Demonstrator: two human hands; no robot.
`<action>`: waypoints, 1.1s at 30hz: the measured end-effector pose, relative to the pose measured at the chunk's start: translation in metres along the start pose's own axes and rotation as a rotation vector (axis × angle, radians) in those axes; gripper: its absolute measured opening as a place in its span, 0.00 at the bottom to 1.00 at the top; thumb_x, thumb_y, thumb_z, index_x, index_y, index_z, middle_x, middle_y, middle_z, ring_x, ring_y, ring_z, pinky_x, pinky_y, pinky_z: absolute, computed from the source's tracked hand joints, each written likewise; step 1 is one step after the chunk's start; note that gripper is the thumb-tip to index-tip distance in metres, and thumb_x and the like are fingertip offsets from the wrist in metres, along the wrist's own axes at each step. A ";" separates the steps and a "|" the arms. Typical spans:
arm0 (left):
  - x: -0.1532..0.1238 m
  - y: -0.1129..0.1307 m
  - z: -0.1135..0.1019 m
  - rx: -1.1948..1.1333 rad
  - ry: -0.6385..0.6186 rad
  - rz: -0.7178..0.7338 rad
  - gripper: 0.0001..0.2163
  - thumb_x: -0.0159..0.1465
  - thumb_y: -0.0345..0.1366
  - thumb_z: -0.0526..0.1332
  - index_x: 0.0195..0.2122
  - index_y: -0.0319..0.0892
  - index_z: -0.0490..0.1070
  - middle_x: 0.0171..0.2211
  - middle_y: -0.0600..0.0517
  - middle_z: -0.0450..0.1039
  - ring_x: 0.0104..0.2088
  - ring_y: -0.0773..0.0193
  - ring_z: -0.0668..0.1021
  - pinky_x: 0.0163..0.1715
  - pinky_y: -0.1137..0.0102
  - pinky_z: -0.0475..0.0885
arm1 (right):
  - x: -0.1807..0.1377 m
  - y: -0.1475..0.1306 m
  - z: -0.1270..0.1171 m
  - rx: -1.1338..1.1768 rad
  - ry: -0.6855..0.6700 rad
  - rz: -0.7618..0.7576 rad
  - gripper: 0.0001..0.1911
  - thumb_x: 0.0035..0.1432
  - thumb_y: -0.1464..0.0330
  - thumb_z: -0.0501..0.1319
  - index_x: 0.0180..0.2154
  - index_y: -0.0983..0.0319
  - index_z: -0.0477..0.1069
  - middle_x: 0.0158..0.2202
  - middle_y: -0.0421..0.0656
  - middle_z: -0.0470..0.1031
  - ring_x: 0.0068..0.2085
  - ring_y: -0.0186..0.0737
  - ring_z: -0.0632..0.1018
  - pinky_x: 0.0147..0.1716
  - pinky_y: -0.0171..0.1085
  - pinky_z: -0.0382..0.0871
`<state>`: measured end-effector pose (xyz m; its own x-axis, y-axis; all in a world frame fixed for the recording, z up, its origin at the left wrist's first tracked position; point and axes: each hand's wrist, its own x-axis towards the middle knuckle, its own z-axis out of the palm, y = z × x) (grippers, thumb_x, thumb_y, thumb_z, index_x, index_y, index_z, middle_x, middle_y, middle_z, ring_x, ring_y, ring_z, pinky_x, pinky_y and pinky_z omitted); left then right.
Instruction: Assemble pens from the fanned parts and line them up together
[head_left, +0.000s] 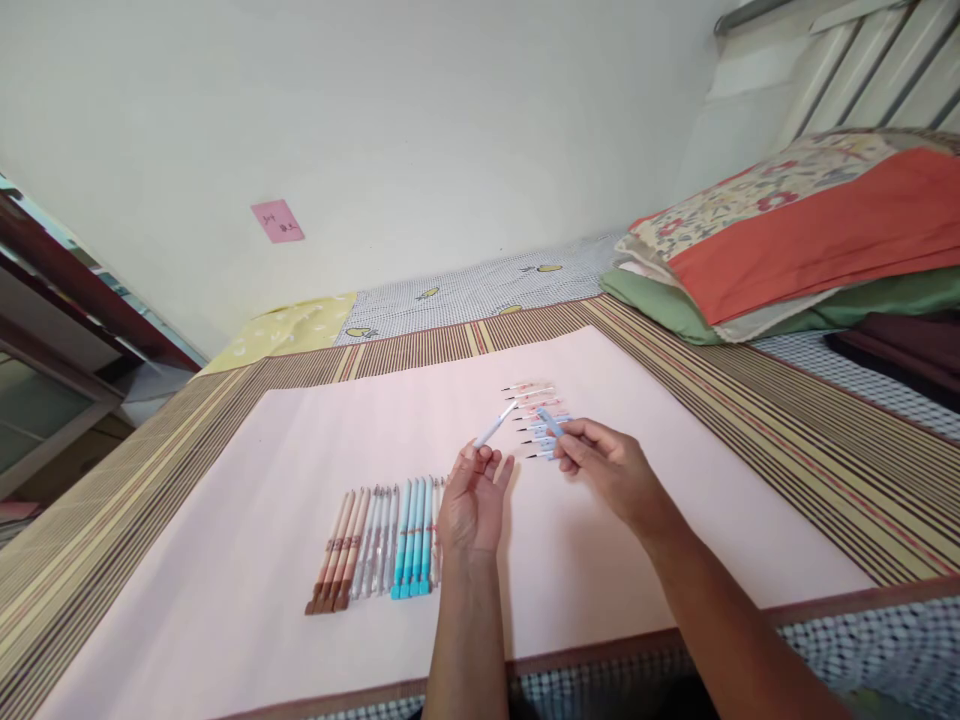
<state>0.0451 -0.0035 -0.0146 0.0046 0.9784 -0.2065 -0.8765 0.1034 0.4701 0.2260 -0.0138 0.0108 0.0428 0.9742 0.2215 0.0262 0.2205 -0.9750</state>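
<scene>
In my left hand (474, 497), palm up, a slim white and pale-blue pen (495, 425) is pinched with its white end pointing up and right. My right hand (604, 462) grips a short light-blue pen piece (550, 421), perhaps a cap; its lower part is hidden by the fingers. The two pieces are apart. Just behind the right fingers lies a column of small pale pieces with dark pointed tips (534, 419), partly covered. Left of my left wrist, turquoise pens (412, 540), clear grey pens (375, 540) and pink-brown pens (341, 550) lie side by side.
A pale pink sheet (300, 440) covers much of the striped mat (810, 460). Folded red and floral cloth (810, 225) sits on green fabric (660, 305) at the right. A white wall with a pink note (277, 221) rises behind.
</scene>
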 end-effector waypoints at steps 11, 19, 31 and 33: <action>-0.002 0.001 0.002 0.219 -0.076 0.100 0.09 0.54 0.38 0.72 0.32 0.41 0.76 0.30 0.54 0.74 0.36 0.67 0.77 0.50 0.62 0.71 | -0.002 -0.018 -0.020 -0.118 0.094 -0.065 0.13 0.60 0.61 0.65 0.43 0.60 0.80 0.35 0.43 0.80 0.34 0.39 0.76 0.34 0.37 0.72; -0.005 0.005 0.008 0.452 -0.075 0.207 0.10 0.55 0.40 0.71 0.35 0.42 0.76 0.28 0.53 0.76 0.35 0.66 0.77 0.49 0.65 0.68 | -0.003 -0.028 -0.030 -0.351 0.117 -0.210 0.11 0.62 0.65 0.62 0.43 0.60 0.79 0.41 0.45 0.80 0.40 0.42 0.78 0.41 0.39 0.71; -0.005 0.003 0.009 0.496 -0.131 0.209 0.09 0.57 0.40 0.70 0.31 0.41 0.75 0.25 0.54 0.74 0.33 0.66 0.76 0.47 0.67 0.69 | -0.002 -0.024 -0.029 -0.457 0.002 -0.244 0.10 0.63 0.68 0.59 0.42 0.58 0.78 0.39 0.43 0.76 0.38 0.40 0.76 0.37 0.37 0.68; -0.005 0.003 0.009 0.502 -0.131 0.194 0.09 0.57 0.40 0.70 0.29 0.41 0.74 0.25 0.53 0.74 0.33 0.66 0.76 0.47 0.67 0.69 | -0.001 -0.024 -0.028 -0.463 -0.007 -0.242 0.09 0.63 0.68 0.59 0.42 0.59 0.78 0.39 0.43 0.75 0.39 0.40 0.76 0.37 0.37 0.68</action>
<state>0.0469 -0.0064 -0.0045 -0.0465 0.9988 0.0178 -0.5306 -0.0398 0.8467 0.2535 -0.0218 0.0345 -0.0261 0.8989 0.4375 0.4736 0.3965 -0.7864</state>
